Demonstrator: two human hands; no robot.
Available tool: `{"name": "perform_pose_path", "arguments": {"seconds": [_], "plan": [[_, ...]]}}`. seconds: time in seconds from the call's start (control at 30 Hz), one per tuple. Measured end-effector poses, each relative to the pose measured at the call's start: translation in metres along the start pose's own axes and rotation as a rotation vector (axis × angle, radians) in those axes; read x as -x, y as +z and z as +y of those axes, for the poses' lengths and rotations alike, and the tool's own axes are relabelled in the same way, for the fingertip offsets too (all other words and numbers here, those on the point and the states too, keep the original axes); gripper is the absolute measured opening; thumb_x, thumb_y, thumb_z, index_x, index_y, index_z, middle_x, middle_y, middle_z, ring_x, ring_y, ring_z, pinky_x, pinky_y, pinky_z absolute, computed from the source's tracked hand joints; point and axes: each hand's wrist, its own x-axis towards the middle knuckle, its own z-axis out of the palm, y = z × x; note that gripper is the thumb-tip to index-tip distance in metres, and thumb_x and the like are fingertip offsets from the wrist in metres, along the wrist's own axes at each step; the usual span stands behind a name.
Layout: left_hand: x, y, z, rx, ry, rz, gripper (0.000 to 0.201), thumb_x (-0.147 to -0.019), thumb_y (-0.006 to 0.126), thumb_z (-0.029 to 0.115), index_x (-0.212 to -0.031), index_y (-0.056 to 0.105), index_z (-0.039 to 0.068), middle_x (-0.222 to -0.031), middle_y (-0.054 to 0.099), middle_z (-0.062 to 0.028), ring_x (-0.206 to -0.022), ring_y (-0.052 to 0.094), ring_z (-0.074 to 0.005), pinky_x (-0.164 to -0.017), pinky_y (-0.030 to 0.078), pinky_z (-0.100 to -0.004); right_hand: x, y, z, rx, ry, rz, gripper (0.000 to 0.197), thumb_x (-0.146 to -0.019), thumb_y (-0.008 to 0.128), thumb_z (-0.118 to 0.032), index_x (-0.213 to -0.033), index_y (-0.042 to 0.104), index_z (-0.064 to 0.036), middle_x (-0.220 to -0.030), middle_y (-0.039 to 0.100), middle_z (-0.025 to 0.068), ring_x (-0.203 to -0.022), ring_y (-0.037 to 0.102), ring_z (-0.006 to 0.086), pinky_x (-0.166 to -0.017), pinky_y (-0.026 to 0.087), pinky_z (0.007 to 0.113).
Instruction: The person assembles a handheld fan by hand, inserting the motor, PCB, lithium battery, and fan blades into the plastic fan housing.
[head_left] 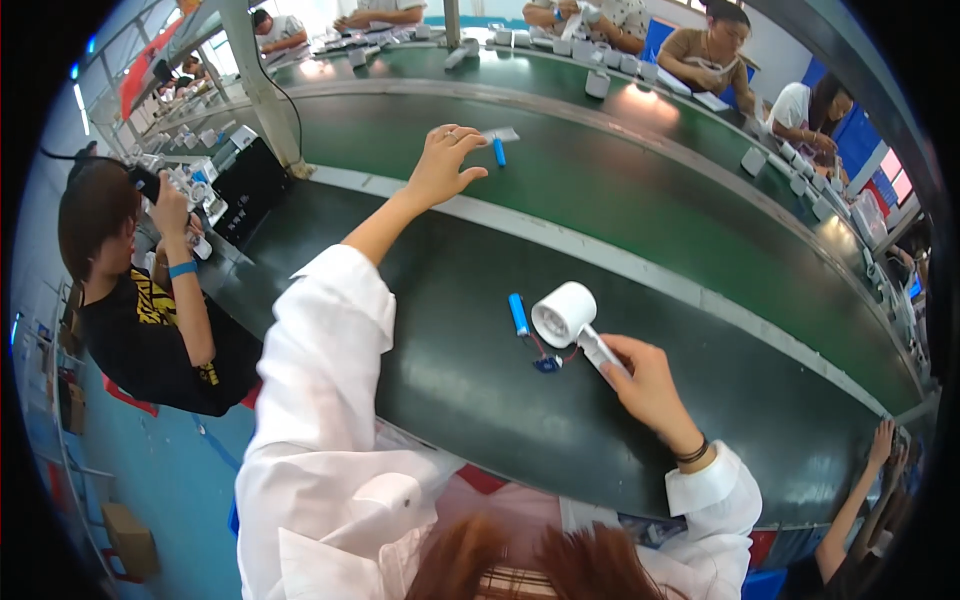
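My right hand (648, 384) is closed around the handle of a white handheld fan (566, 312), held low over the dark worktop with its round head pointing away from me. Red and dark wires trail from it to a small blue circuit board (547, 364). A blue cylindrical battery (518, 314) lies just left of the fan head. My left hand (441, 166) stretches far out over the green conveyor belt, fingers apart and nothing visible in them. Close to its fingertips are a second blue battery (500, 152) and a flat, pale translucent piece (502, 135).
A pale metal rail (600, 258) divides my worktop from the belt. A metal post (262, 90) rises at the left, beside a black box (250, 190). A co-worker (150, 290) handles parts there. Several people sit across the belt among white fan parts (597, 84).
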Motion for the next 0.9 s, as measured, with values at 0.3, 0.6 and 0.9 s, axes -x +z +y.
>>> {"name": "perform_pose_path", "arguments": {"seconds": [0.3,0.6,0.9], "plan": [[0.092,-0.087,0.164,0.640,0.104,-0.587,0.054,-0.078,0.073,0.019,-0.125,0.050,0.002,-0.128,0.051,-0.0172,-0.122,0.047,-0.0352,-0.105,0.035,-0.0436,-0.016,-0.019,-0.005,-0.194,0.085,-0.185,0.029,-0.084,0.060,-0.002,-0.110,0.066,0.0064,-0.085,0.070,0.0077,-0.077,0.058,0.0079,-0.071,0.048,0.025],[0.121,-0.095,0.196,0.517,0.094,-0.517,0.031,-0.076,0.075,0.025,-0.096,0.062,0.005,-0.102,0.056,-0.0106,-0.100,0.052,-0.0296,-0.089,0.039,-0.0402,-0.018,-0.021,0.024,-0.490,0.162,-0.364,0.027,-0.084,0.063,-0.004,-0.108,0.068,0.0074,-0.086,0.070,0.0045,-0.075,0.057,0.0055,-0.070,0.047,0.021],[0.141,-0.116,0.261,0.611,0.159,-0.406,0.028,-0.071,0.077,0.026,-0.081,0.061,0.005,-0.087,0.056,-0.0101,-0.082,0.055,-0.0272,-0.071,0.043,-0.0368,-0.014,0.004,0.007,-0.102,-0.162,0.052,0.026,-0.083,0.065,-0.004,-0.108,0.068,0.0030,-0.088,0.069,0.0081,-0.077,0.062,0.0128,-0.074,0.049,0.025]]}}
